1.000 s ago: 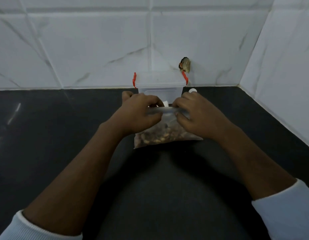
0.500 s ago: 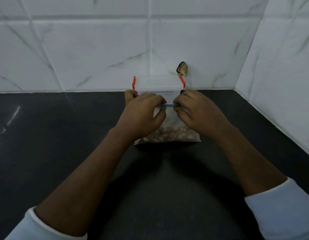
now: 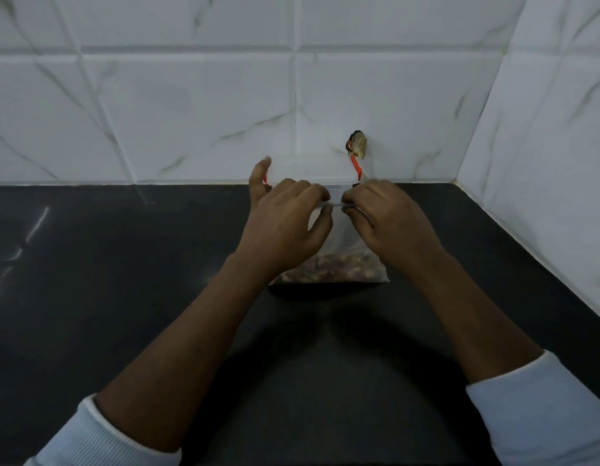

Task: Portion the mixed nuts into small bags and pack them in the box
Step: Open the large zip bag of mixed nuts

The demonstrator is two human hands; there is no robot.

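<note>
Lifted since a second ago, the small bag point(image 3: 343, 237) now stands more upright. Its top strip is drawn out straight between the two hands, which sit a little closer together along it. The mixed nuts point(image 3: 332, 269) have sunk into a low band at the bottom.

Head view: the counter point(image 3: 123, 297) is black, smooth and glossy, with pale streaks of reflected light at its left. It runs back into a corner of the room. Large white wall tiles point(image 3: 191, 112) with thin grey marble veins and recessed joints form the back, and a side wall point(image 3: 543, 129) of the same tile closes the right.

The left hand point(image 3: 285, 223) has its grip closed on the bag's top strip, thumb and curled fingers pinching it, with one finger standing up behind. The right hand point(image 3: 389, 223) pinches the same strip from the other end, fingers curled. The bag is thin clear plastic and rectangular, and its base rests on the counter between the forearms.

Just behind it, against the back wall, sits the box point(image 3: 312, 169), clear plastic with red clips point(image 3: 357, 169) at its sides. A dark brownish lump point(image 3: 356, 149) shows above the right clip; I cannot tell what it is. Pale ribbed sleeves point(image 3: 540, 408) are pushed up both forearms.
</note>
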